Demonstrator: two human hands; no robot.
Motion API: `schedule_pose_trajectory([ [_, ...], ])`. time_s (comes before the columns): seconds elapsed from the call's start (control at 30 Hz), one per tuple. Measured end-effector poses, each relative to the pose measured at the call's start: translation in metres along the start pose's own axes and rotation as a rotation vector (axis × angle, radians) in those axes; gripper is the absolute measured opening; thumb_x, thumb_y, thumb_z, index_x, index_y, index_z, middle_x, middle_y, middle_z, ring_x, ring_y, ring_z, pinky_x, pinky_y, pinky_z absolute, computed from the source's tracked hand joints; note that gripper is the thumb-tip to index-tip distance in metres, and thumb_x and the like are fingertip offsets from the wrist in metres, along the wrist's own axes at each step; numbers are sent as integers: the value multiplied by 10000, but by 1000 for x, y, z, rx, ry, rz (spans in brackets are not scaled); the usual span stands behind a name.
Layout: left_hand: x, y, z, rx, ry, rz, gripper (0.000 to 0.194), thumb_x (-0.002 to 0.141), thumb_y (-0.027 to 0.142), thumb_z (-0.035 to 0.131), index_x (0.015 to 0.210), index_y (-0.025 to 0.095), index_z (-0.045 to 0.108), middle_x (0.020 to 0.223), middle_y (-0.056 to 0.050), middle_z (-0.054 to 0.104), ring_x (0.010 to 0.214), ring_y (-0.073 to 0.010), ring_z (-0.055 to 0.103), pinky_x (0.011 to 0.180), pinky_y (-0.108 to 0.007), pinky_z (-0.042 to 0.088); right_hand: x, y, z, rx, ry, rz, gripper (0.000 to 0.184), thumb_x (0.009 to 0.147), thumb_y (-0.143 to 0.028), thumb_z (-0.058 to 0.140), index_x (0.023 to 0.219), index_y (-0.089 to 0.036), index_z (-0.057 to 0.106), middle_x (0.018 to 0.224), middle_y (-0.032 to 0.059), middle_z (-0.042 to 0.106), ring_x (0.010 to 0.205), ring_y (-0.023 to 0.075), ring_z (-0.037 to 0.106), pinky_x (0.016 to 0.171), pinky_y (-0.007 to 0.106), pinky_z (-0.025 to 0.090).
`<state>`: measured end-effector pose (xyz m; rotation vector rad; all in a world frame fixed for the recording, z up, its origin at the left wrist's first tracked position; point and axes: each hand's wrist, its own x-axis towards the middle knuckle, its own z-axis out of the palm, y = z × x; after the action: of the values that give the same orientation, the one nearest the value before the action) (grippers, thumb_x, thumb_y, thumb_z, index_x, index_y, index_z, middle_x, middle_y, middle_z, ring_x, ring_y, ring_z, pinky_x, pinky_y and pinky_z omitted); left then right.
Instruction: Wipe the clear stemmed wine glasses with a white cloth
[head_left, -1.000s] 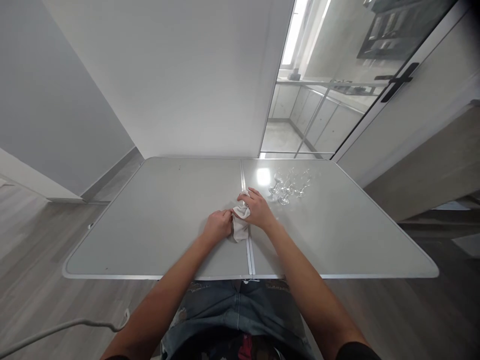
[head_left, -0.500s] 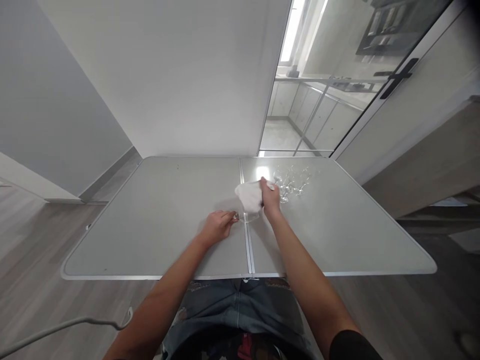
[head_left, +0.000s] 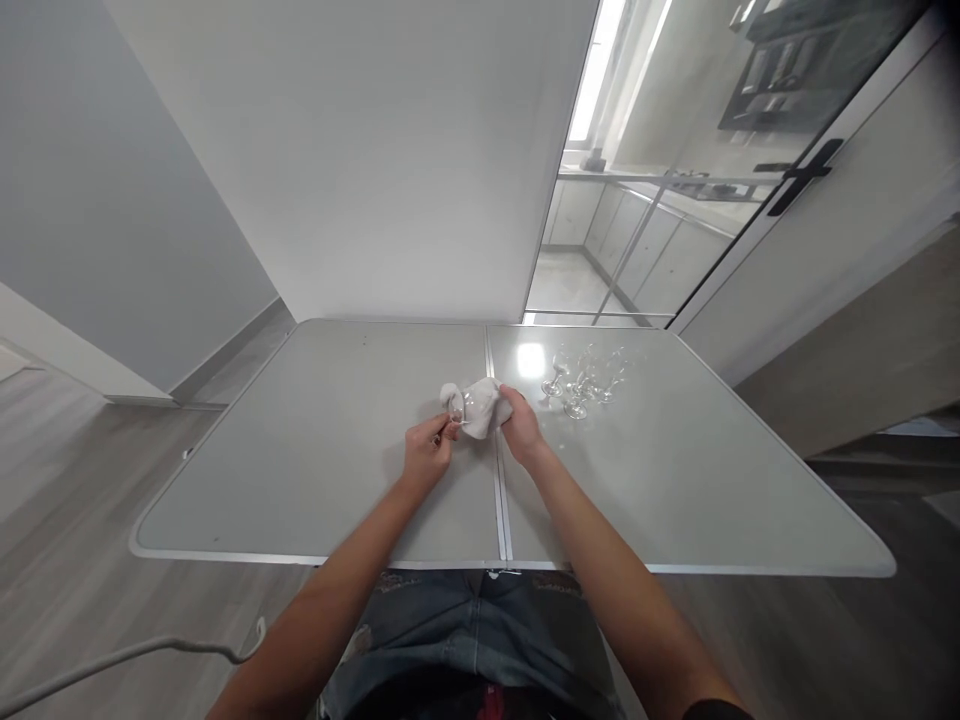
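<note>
My left hand is closed in a pinch on a small clear stemmed glass, held just above the table near its centre seam. A white cloth lies against the glass and partly covers it. My right hand grips that cloth from the right side, its fingertips partly hidden behind the fabric. Several more clear stemmed glasses stand close together to the right of my right hand; their thin outlines overlap, so single glasses are hard to tell apart.
The grey folding table has a metal-edged seam down its middle. Its far edge meets a white wall and a glass door with a black handle. A pale cable hangs at the lower left.
My right hand brought the cloth from above the seam down and left onto the glass. My left hand has lifted slightly, and the glass is now mostly wrapped by the cloth.
</note>
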<state>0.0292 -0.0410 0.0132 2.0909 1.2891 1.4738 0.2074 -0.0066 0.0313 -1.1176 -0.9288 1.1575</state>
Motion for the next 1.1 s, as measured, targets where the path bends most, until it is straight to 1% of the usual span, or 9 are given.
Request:
schedule_pose_trajectory([
  [0.13,-2,6,-1,-59,84,-40,347,964,333,512,674,175,617,629,-14,601,574,-114,542,606,-236,425,2,8,0,-168,220,-127,412,859,-623,541,834,-215,589,848,25,641,843,190,578,773,298,467],
  [0.2,-2,7,0,-92,71,-87,363,960,369,517,669,176,617,660,-27,622,601,-122,559,612,-239,427,2,6,4,-23,131,-68,442,860,-654,524,881,-220,603,882,45,654,863,206,594,767,310,479],
  [0.4,6,4,1,-419,-8,-373,432,943,501,529,664,174,571,582,3,500,518,-103,409,519,-239,337,-10,-13,5,263,-420,120,642,841,-758,409,1062,-221,682,949,93,706,941,271,647,778,384,521],
  [0.53,9,1,3,-667,-19,-436,464,913,574,559,701,162,592,588,11,462,522,-93,372,519,-244,317,-15,-18,-3,277,-534,129,634,819,-742,455,1025,-195,703,997,106,711,962,271,646,814,396,528],
  [0.6,8,1,4,-735,-89,-468,486,885,593,596,680,152,592,577,14,454,516,-84,362,512,-244,298,-13,-15,-3,301,-485,80,492,767,-608,654,1072,-223,677,1031,71,703,916,236,653,803,369,535],
  [0.7,7,4,6,-834,-258,-541,486,841,605,649,725,134,621,591,17,471,495,-65,323,503,-239,269,-8,-4,-1,333,-404,29,644,625,-465,843,1192,-275,606,1048,25,686,810,185,648,711,310,543],
  [0.93,6,6,6,-1032,-654,-692,523,800,599,668,598,171,443,534,64,315,460,-49,228,484,-218,235,-12,12,4,431,-472,81,598,534,-391,891,1056,-237,644,991,62,719,880,229,677,694,310,557],
  [1.0,4,3,9,-894,-572,-632,531,818,614,614,577,180,425,518,55,320,461,-63,255,487,-224,249,-14,14,11,445,-480,116,537,568,-383,873,1034,-227,658,996,70,724,835,218,676,673,314,555],
  [1.1,-1,-3,16,-406,-242,-402,438,835,513,592,577,179,477,542,4,429,511,-107,376,524,-246,304,-14,17,24,381,-286,90,408,626,-377,847,950,-193,680,882,46,721,717,177,649,640,294,535],
])
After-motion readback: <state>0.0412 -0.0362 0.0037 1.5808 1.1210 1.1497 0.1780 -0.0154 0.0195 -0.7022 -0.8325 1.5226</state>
